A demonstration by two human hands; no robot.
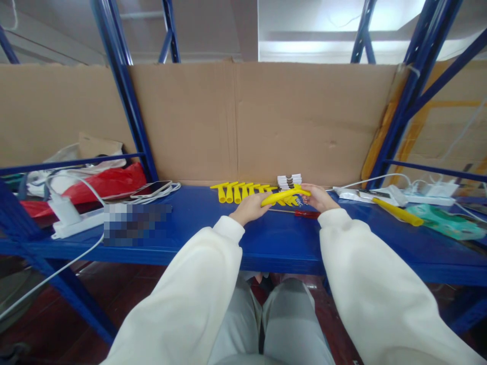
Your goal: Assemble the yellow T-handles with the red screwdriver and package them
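A long, slightly curved yellow plastic handle (280, 196) is held up level above the blue shelf top, between both of my hands. My left hand (251, 207) is closed round its thicker left end. The fingers of my right hand (318, 196) pinch the narrower right end, where a small yellow part shows. Several similar yellow T-shaped pieces (238, 193) lie in a row at the back, left of my hands. More small yellow parts (289, 201) lie just beneath the held piece, partly hidden. A red-handled screwdriver (305, 214) rests below my right hand, its thin shaft pointing left.
A stack of small white pieces (289, 181) stands against the cardboard panel (289, 116). On the right lie another yellow handle (398, 211), a green package (449, 222) and a white power strip (429, 198). At left are a phone (152, 188), cables and a red bag (106, 185).
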